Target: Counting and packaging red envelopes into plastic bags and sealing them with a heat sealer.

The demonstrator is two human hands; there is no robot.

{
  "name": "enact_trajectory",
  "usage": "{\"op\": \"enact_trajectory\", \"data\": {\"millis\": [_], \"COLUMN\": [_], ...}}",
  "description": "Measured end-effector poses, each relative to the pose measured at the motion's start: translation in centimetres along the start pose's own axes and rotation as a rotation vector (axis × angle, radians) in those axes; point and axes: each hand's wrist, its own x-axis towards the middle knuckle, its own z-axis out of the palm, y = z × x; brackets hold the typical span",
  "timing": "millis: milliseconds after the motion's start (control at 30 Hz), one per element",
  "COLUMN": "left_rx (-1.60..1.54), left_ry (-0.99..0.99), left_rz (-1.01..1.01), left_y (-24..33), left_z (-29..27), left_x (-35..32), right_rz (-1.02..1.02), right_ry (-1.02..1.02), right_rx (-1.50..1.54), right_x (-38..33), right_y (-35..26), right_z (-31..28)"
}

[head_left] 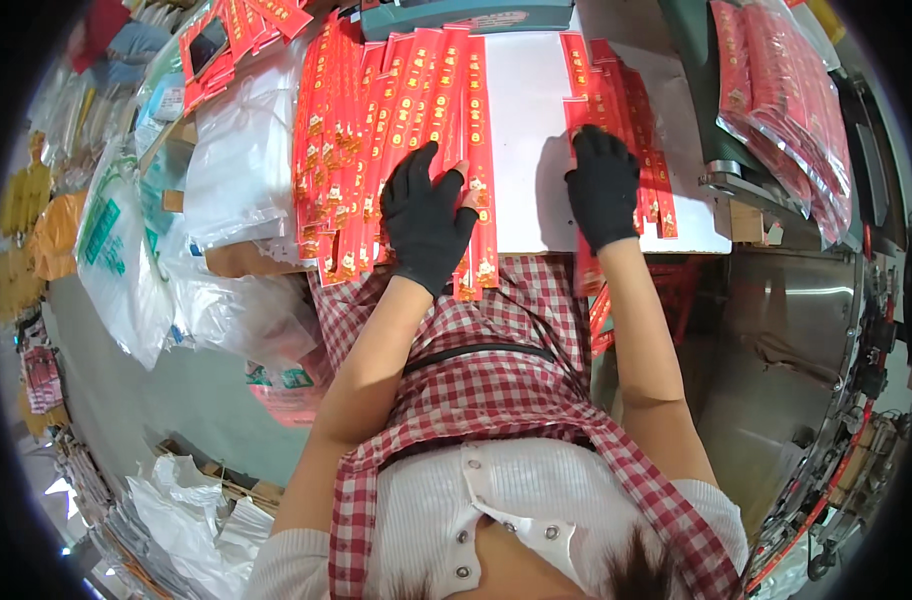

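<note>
Both my hands wear black gloves with some fingertips bare. My left hand (426, 218) rests with fingers spread on a wide row of long red printed strips (411, 95), which have gold marks and small figures at their lower ends. Nothing shows gripped in it. My right hand (604, 188) is on a single red strip (574, 112), with its fingers bent over it and its thumb hidden. That strip's blurred lower end hangs past the table edge. Beside and beyond this hand lies a smaller group of red strips (626, 105), overlapping one another.
The white table (524, 150) shows between the two groups. A teal machine (466, 16) stands at the far edge. Clear plastic bags (241, 165) lie at left, near a dark phone (209, 45) on red strips. Bagged red strips (781, 105) rest on machinery at right.
</note>
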Motion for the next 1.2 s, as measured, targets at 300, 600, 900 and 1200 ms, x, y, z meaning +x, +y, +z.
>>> {"op": "enact_trajectory", "data": {"millis": [300, 600, 900, 1200], "left_rx": [-0.019, 0.131, 0.061, -0.116], "left_ry": [-0.126, -0.174, -0.15, -0.08], "left_rz": [-0.009, 0.272, 0.226, 0.03], "left_y": [-0.3, 0.9, -0.9, 2.0], "left_z": [-0.6, -1.4, 0.0, 1.7], "left_x": [0.2, 1.8, 1.9, 1.4], "right_rz": [0.102, 0.277, -0.039, -0.137], "right_ry": [-0.074, -0.135, 0.001, 0.01], "right_rx": [0.359, 0.598, -0.04, 0.008], "right_x": [0.7, 0.8, 0.5, 1.5], "right_y": [-7.3, -3.7, 1.0, 0.2], "right_z": [1.3, 1.3, 1.7, 0.3]}}
